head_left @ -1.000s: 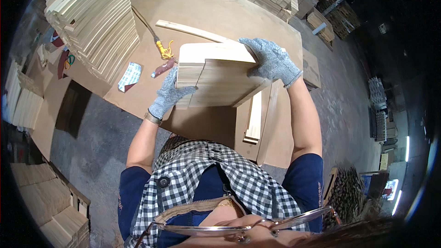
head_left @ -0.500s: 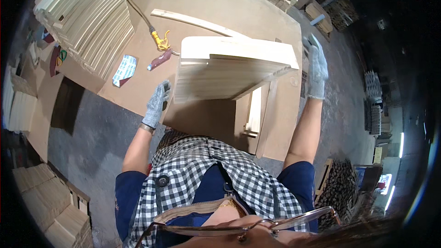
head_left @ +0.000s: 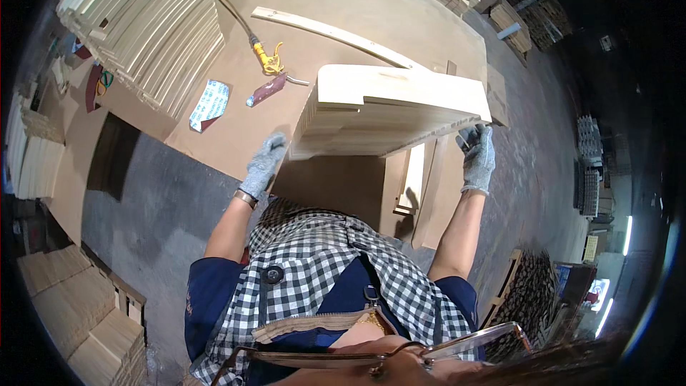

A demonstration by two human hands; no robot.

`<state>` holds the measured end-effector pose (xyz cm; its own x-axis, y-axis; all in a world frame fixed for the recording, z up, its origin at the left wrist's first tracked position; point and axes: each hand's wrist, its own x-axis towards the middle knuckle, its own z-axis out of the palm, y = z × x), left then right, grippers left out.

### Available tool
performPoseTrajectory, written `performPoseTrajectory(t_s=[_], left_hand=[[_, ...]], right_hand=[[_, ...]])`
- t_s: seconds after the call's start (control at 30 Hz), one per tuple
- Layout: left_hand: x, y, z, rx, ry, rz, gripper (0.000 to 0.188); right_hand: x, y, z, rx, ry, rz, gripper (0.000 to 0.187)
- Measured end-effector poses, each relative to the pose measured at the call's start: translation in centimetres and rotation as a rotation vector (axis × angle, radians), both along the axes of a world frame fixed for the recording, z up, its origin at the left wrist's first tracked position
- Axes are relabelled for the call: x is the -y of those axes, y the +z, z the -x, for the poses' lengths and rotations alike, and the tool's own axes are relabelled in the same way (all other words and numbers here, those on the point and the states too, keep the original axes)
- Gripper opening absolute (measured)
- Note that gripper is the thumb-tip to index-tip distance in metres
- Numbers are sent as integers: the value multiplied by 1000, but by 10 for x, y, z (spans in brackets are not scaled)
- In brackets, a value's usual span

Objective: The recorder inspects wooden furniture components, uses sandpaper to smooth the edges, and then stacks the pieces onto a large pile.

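A thick stack of pale wooden boards (head_left: 400,88) stands on edge on the tan table in front of me, with a notch cut in its top side. My left hand (head_left: 264,166), in a grey knit glove, is beside the stack's left end, fingers stretched out and holding nothing. At the right end is my gloved right hand (head_left: 479,159), its fingers partly bent and apart near the lower corner; whether they touch the wood is hard to tell. Pale strips (head_left: 410,180) lie below the stack on that side.
A yellow air blow gun (head_left: 270,61) with a hose lies behind, near a maroon sandpaper piece (head_left: 267,90) and a printed blue-white sheet (head_left: 210,104). A long wooden strip (head_left: 329,31) crosses the table (head_left: 400,0). Curved boards (head_left: 146,28) are stacked at the far left.
My right hand has come down and inward from beyond the stack to its right end, fingers bending. My left hand stays by the left end. The whole view has shifted slightly.
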<state>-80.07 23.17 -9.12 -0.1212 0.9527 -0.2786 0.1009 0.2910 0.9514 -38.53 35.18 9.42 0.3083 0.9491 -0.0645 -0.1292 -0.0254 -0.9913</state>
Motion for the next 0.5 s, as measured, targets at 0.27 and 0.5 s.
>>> performPoseTrajectory(t_s=[0.27, 0.5], left_hand=[[-43, 127, -4, 461, 156, -521, 53], [-60, 198, -38, 327, 46, -821, 55]], right_hand=[[-22, 32, -14, -282, 298, -45, 66], [-29, 54, 37, -290, 363, -21, 62]])
